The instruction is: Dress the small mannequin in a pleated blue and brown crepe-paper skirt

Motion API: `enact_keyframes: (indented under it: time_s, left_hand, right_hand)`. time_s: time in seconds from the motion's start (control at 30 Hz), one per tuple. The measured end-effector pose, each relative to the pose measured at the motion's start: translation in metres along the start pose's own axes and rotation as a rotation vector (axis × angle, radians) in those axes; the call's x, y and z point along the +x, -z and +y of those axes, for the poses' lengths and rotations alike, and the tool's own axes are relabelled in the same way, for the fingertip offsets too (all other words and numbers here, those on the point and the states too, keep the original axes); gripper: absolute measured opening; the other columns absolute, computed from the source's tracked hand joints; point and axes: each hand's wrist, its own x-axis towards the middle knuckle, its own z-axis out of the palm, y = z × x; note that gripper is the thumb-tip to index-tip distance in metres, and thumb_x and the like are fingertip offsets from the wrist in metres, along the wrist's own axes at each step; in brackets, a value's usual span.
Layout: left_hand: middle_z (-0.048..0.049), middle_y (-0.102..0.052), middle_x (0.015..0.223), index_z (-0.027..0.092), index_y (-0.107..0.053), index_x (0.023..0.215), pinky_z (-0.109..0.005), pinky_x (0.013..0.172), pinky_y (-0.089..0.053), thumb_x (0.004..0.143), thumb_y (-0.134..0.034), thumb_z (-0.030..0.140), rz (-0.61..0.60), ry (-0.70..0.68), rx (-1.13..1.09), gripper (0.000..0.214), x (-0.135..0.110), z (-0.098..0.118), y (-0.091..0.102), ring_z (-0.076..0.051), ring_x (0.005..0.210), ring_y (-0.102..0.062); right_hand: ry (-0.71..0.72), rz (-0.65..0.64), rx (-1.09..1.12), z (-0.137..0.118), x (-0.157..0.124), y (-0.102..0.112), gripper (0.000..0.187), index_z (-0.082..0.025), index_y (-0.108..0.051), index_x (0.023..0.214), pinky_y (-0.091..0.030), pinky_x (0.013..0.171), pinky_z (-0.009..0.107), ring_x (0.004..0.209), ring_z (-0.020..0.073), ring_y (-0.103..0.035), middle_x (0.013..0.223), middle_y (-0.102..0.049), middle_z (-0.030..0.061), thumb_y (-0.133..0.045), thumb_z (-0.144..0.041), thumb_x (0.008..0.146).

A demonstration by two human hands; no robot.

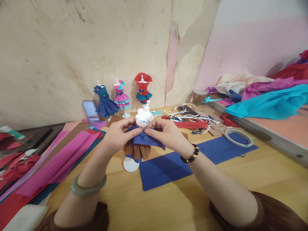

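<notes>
A small white mannequin (144, 116) on a round white base (131, 164) stands tilted in front of me. It wears a pleated brown skirt (137, 151) with blue over it. My left hand (121, 133) pinches the blue crepe paper (144, 140) at the waist between thumb and fingers. From the other side my right hand (163, 133) pinches the same blue paper, its thumb close to the left thumb. The fingers behind the mannequin are partly hidden. Beneath my right forearm lies a flat blue sheet (166, 170) on the table.
Three dressed mannequins, one in blue (106, 101), one in pink (121, 96) and one in red (143, 88), stand by the wall. A tape roll (238, 138) rests on the blue sheet. Coloured paper (77, 150) lies left; turquoise paper (269, 101) lies right, near scraps (190, 123).
</notes>
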Motion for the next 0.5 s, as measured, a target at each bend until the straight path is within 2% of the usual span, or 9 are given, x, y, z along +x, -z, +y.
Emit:
enact_keyframes:
  time_s: [0.13,0.23,0.37,0.5]
  left_hand:
    - [-0.0013,-0.077,0.108,0.028,-0.077,0.102,-0.037,0.099,-0.05,0.079,-0.076,0.039,0.038,-0.083,0.194,0.025,-0.001,0.0015,-0.0006,-0.028,0.105,-0.068]
    - [-0.0012,-0.077,0.111,0.028,-0.077,0.106,-0.037,0.099,-0.05,0.081,-0.073,0.035,0.043,-0.122,0.255,0.026,-0.0026,0.0041,-0.0003,-0.028,0.106,-0.067]
    - [-0.004,-0.076,0.114,0.024,-0.075,0.111,-0.036,0.094,-0.054,0.08,-0.07,0.032,0.002,-0.099,0.271,0.032,-0.0043,0.0084,0.001,-0.029,0.107,-0.069]
    - [-0.0062,-0.075,0.117,0.019,-0.073,0.113,-0.037,0.095,-0.055,0.079,-0.068,0.031,-0.019,-0.071,0.242,0.036,-0.0039,0.0084,0.0016,-0.029,0.109,-0.069]
  right_hand:
    - [-0.008,0.014,-0.009,-0.0004,0.0001,-0.0001,0.016,-0.019,-0.063,0.076,-0.048,0.064,0.026,0.065,0.0124,-0.059,0.072,-0.067,-0.0006,-0.069,-0.033,0.078]
    - [-0.037,0.011,-0.003,0.0006,-0.0001,-0.0006,0.017,-0.018,-0.063,0.077,-0.048,0.065,0.027,0.066,0.0131,-0.059,0.074,-0.068,0.0003,-0.07,-0.034,0.078]
    - [-0.063,0.023,0.002,0.0019,0.0001,-0.0015,0.017,-0.017,-0.064,0.079,-0.048,0.066,0.027,0.067,0.0134,-0.06,0.076,-0.069,0.0017,-0.071,-0.033,0.077]
    - [-0.042,0.005,-0.018,0.002,0.0009,-0.0007,0.014,-0.017,-0.066,0.078,-0.049,0.068,0.028,0.069,0.0138,-0.061,0.078,-0.069,0.0022,-0.069,-0.031,0.078]
